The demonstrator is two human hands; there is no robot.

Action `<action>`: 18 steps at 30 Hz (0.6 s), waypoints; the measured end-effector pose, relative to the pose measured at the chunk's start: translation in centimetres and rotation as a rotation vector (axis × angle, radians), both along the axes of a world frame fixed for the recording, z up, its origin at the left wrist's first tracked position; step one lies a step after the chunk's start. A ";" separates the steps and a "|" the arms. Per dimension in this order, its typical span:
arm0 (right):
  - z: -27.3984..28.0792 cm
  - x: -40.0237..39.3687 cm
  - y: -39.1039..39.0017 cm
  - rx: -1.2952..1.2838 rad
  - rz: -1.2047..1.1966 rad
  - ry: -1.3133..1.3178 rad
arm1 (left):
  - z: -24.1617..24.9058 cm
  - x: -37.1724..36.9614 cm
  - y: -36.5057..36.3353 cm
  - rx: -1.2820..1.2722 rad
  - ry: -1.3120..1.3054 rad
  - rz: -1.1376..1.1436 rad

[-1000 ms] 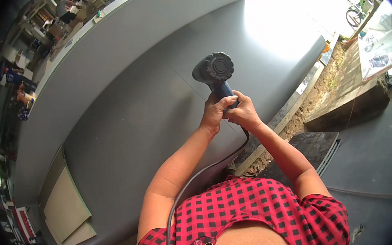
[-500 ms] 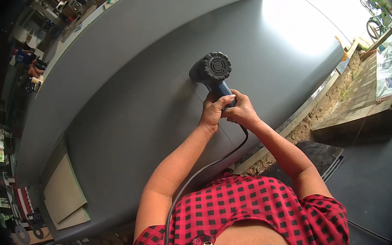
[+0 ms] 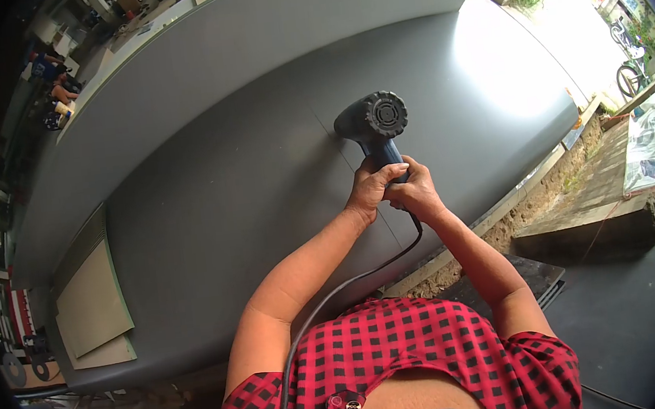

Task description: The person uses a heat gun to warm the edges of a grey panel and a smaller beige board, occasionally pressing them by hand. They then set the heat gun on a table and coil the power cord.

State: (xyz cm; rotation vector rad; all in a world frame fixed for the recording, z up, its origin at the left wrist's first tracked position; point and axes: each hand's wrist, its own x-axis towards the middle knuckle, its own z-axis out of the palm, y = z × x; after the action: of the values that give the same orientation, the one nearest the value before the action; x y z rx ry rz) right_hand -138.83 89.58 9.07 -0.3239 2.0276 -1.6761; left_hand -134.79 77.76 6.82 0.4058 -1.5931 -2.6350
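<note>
Smooth grey sheeting (image 3: 202, 226) could scorch if left hand (image 3: 368, 192) and right hand (image 3: 417, 193), fingers wrapped round the dark-blue pistol-shaped heat gun (image 3: 373, 118), linger.

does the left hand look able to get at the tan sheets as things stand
Probably not: the left hand is wrapped around the heat gun, and the tan sheets lie well off to the left.

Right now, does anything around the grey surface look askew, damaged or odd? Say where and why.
Mildly odd: at the picture's left, the beige sheets lie askew on the grey surface, their edges not lined up. Also, the cord of the blower drapes over the checked shirt rather than hanging clear. No spill shows.
</note>
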 end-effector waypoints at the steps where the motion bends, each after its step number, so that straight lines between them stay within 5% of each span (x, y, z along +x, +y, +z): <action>1: -0.2 0.0 -0.2 -0.004 0.008 0.006 | -0.1 0.0 -0.3 0.012 -0.038 -0.003; 12: -0.2 -5.8 -14.7 -0.046 0.069 0.140 | 0.4 -5.3 -14.4 -0.097 -0.133 0.119; 18: -0.9 -6.3 -17.3 0.002 0.056 0.150 | -0.5 -5.9 -16.3 -0.016 -0.144 0.163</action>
State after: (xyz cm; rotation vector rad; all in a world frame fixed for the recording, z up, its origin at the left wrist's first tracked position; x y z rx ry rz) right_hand -145.13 72.27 8.17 -0.5146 2.1069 -1.6594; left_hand -140.64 61.50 6.28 0.7079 -1.5434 -2.5211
